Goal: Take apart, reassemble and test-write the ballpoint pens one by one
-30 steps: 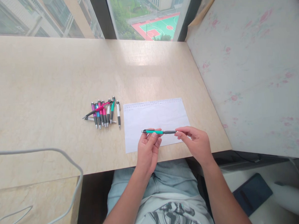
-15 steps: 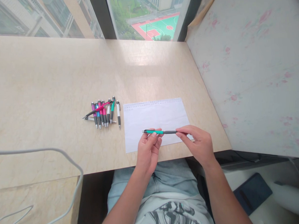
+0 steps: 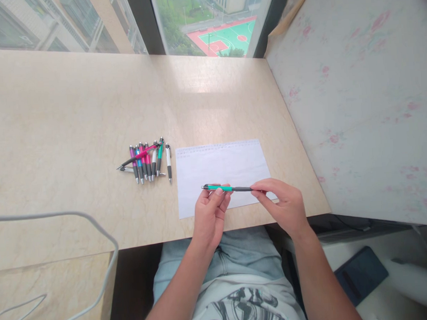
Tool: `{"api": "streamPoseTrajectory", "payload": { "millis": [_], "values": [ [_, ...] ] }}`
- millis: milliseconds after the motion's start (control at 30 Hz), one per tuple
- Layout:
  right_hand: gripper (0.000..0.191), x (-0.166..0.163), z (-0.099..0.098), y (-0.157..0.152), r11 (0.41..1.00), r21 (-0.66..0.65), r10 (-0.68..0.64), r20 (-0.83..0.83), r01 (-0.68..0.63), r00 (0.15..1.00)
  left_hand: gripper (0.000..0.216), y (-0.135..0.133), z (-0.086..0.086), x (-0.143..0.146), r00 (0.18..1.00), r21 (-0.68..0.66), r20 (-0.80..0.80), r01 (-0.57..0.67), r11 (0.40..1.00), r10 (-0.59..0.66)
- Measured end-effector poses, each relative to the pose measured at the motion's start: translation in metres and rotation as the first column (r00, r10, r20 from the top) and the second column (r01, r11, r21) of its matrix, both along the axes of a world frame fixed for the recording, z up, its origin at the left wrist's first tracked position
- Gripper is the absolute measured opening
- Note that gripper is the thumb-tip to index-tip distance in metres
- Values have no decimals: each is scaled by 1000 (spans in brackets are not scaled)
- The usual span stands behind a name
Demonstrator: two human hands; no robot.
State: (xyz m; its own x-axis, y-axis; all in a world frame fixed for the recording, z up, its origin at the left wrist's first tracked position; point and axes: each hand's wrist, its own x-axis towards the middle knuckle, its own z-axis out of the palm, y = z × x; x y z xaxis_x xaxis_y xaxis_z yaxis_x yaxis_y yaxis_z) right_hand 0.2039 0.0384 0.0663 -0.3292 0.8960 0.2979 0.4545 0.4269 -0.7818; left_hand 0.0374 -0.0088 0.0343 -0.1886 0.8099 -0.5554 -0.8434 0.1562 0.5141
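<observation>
A green ballpoint pen [image 3: 220, 188] with a dark grip lies level between my two hands, above the near part of a white sheet of paper [image 3: 214, 167]. My left hand [image 3: 212, 210] is closed around its green barrel, thumb on top. At the other end, my right hand [image 3: 280, 200] pinches the tip between thumb and fingers, which hide the point. Small rows of writing run along the paper's top edge. Left of the paper lies a pile of pens [image 3: 144, 161] in several colours, with a white pen [image 3: 169, 162] by itself beside it.
The pale desk [image 3: 72, 138] meets a window at the back and a flowered wall panel [image 3: 357, 104] on the right. A grey cable [image 3: 91, 223] loops over the near left corner. Below on the right sits a dark flat object [image 3: 362, 274].
Both hands keep their hold on the green pen, and its clip end has shifted very slightly left. The pile and the paper look the same.
</observation>
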Motion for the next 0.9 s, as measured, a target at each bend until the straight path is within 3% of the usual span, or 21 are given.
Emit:
{"api": "streamPoseTrajectory", "payload": {
  "millis": [267, 500, 733, 900],
  "values": [
    [7, 0, 4, -3, 1000, -24, -11, 21, 12, 1000, 24, -1, 4, 1, 999, 21, -32, 1, 1000, -1],
    [6, -1, 0, -5, 991, -120, -58, 20, 60, 998, 23, -2, 4, 0, 999, 28, -43, 10, 1000, -9],
    [42, -2, -4, -5, 985, -125, -106, 89, 117, 990, 26, -4, 4, 1, 995, 48, -68, 71, 996, -68],
    [21, 1, -7, -4, 968, -251, -50, -73, 30, 996, 26, -3, 1, -1, 998, 39, -62, 31, 999, -29]
  ]
}}
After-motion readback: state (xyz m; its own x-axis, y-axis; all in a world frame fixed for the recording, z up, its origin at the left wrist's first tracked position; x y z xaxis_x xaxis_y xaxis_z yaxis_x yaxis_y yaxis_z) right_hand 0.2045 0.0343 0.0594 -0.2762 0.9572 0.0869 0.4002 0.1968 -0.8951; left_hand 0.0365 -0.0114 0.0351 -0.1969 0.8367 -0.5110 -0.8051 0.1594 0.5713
